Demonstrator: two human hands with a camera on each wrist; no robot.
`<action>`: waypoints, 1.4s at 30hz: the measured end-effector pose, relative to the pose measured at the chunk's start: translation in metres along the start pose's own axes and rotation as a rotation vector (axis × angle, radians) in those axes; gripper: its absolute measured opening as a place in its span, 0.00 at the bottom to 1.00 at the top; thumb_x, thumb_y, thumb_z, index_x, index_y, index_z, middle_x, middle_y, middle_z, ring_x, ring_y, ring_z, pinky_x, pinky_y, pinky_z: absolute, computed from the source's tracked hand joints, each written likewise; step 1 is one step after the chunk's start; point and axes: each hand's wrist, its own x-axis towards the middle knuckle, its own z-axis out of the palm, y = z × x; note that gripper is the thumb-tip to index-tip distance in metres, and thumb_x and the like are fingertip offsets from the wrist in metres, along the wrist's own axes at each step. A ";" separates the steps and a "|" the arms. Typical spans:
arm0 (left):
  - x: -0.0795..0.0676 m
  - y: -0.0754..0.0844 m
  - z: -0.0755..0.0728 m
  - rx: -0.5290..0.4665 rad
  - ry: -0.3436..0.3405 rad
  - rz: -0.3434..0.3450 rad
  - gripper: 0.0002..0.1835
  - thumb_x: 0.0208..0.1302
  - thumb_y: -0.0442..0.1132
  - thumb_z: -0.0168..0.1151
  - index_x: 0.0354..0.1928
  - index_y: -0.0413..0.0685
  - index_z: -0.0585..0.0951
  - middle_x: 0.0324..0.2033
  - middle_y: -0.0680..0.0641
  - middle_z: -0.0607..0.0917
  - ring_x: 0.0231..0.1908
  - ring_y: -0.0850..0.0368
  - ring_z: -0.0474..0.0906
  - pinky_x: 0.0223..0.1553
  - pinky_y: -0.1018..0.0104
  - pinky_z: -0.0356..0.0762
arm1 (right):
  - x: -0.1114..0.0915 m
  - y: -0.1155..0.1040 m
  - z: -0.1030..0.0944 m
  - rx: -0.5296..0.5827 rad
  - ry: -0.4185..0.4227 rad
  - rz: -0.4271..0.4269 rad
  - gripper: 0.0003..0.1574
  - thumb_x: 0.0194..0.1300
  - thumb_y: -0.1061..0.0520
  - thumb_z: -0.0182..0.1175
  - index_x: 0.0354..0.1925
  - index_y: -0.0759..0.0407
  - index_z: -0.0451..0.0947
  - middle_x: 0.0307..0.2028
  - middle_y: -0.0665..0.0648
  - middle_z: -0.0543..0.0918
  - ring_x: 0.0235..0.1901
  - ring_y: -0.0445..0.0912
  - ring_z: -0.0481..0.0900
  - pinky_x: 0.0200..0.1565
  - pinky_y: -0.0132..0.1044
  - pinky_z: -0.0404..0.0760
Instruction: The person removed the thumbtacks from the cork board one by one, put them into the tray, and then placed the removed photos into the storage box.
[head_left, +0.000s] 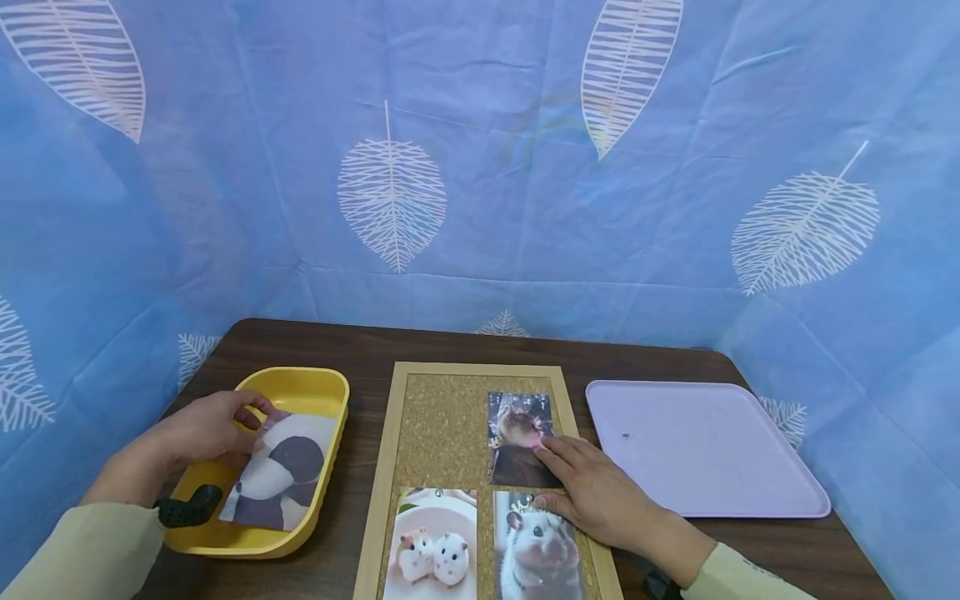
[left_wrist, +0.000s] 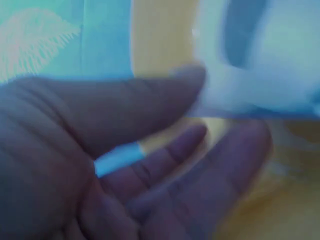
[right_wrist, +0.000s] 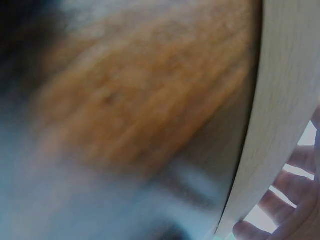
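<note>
The card (head_left: 288, 471) is in the yellow bin (head_left: 300, 379), its far left corner at the fingers of the left hand (head_left: 206, 425). Thumb and fingers seem to pinch its edge in a narrow grip, though the left wrist view is blurred; whether the whole card is off the bin floor, I cannot tell. A light edge hold would suit it best, since squeezing may crease it; it should clear the bin wall without scraping.

On the board (head_left: 442, 425), the right hand (head_left: 600, 496) rests with extended fingers over the right edge of the dark photo (head_left: 517, 458), gripping nothing that shows, its thumb at the top of the crown photo (head_left: 540, 558). Even, flat pressure would be wise here; a sideways drag could shift either one. The pair photo (head_left: 431, 558) is just left of the crown photo. Right of the board, a lilac tray (head_left: 690, 450) sits on the tabletop (head_left: 360, 350).
</note>
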 end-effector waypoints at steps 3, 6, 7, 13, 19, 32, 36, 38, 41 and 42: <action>-0.003 0.011 -0.001 0.083 0.027 -0.018 0.27 0.64 0.29 0.71 0.63 0.30 0.73 0.50 0.30 0.79 0.41 0.47 0.83 0.42 0.50 0.91 | -0.001 0.000 -0.001 -0.002 0.004 0.004 0.42 0.80 0.34 0.52 0.74 0.62 0.71 0.71 0.65 0.75 0.71 0.62 0.73 0.70 0.59 0.73; -0.007 0.022 -0.003 0.120 0.039 -0.011 0.26 0.67 0.31 0.70 0.63 0.30 0.73 0.48 0.31 0.81 0.40 0.48 0.83 0.42 0.51 0.91 | -0.002 0.000 -0.002 0.003 -0.002 0.010 0.42 0.80 0.34 0.52 0.75 0.62 0.71 0.72 0.65 0.74 0.71 0.61 0.73 0.71 0.59 0.72; -0.008 0.027 -0.003 0.129 0.042 -0.003 0.26 0.68 0.33 0.70 0.63 0.30 0.73 0.47 0.33 0.81 0.39 0.49 0.84 0.42 0.51 0.91 | -0.001 0.000 -0.002 0.010 -0.007 0.013 0.42 0.80 0.34 0.52 0.75 0.62 0.71 0.72 0.65 0.74 0.72 0.61 0.72 0.71 0.59 0.72; -0.015 0.062 0.006 0.211 0.107 0.049 0.25 0.72 0.42 0.69 0.61 0.32 0.76 0.43 0.39 0.85 0.34 0.52 0.85 0.36 0.56 0.87 | 0.000 -0.001 -0.003 0.014 -0.020 0.009 0.43 0.80 0.34 0.52 0.75 0.63 0.70 0.72 0.66 0.74 0.72 0.62 0.72 0.72 0.59 0.71; -0.015 0.099 0.028 0.255 0.158 0.128 0.19 0.73 0.44 0.68 0.57 0.41 0.80 0.45 0.41 0.86 0.34 0.53 0.82 0.33 0.58 0.83 | 0.002 -0.001 -0.004 -0.003 -0.006 0.006 0.43 0.79 0.33 0.53 0.74 0.63 0.71 0.72 0.67 0.74 0.71 0.63 0.73 0.71 0.59 0.72; 0.009 0.144 0.084 0.169 0.270 0.284 0.13 0.71 0.38 0.70 0.55 0.45 0.83 0.48 0.45 0.88 0.45 0.49 0.84 0.48 0.51 0.87 | 0.001 0.001 -0.005 -0.018 0.037 0.024 0.38 0.80 0.36 0.55 0.69 0.64 0.77 0.66 0.65 0.79 0.67 0.60 0.77 0.66 0.56 0.79; 0.021 0.159 0.104 0.162 0.311 0.335 0.13 0.71 0.35 0.70 0.55 0.46 0.84 0.50 0.43 0.87 0.49 0.48 0.84 0.50 0.51 0.88 | 0.004 0.002 -0.009 -0.047 0.102 0.046 0.34 0.78 0.39 0.60 0.65 0.64 0.80 0.61 0.64 0.83 0.63 0.59 0.80 0.62 0.54 0.82; 0.027 0.168 0.116 0.191 0.324 0.363 0.13 0.71 0.36 0.70 0.55 0.46 0.84 0.51 0.43 0.86 0.48 0.48 0.83 0.50 0.51 0.87 | 0.006 0.003 -0.010 -0.049 0.126 0.051 0.34 0.77 0.40 0.62 0.65 0.65 0.79 0.61 0.64 0.83 0.63 0.59 0.81 0.62 0.54 0.82; 0.037 0.181 0.135 0.247 0.327 0.412 0.14 0.72 0.39 0.70 0.57 0.48 0.85 0.55 0.44 0.84 0.49 0.49 0.83 0.51 0.51 0.86 | 0.009 0.004 -0.012 -0.043 0.132 0.059 0.35 0.76 0.42 0.64 0.67 0.66 0.78 0.62 0.65 0.82 0.64 0.59 0.80 0.62 0.54 0.82; 0.040 0.184 0.140 0.260 0.316 0.432 0.14 0.73 0.40 0.69 0.57 0.48 0.85 0.57 0.44 0.83 0.49 0.49 0.84 0.51 0.51 0.86 | 0.010 0.005 -0.012 -0.042 0.126 0.063 0.36 0.76 0.42 0.64 0.67 0.66 0.77 0.63 0.65 0.82 0.64 0.60 0.79 0.63 0.54 0.81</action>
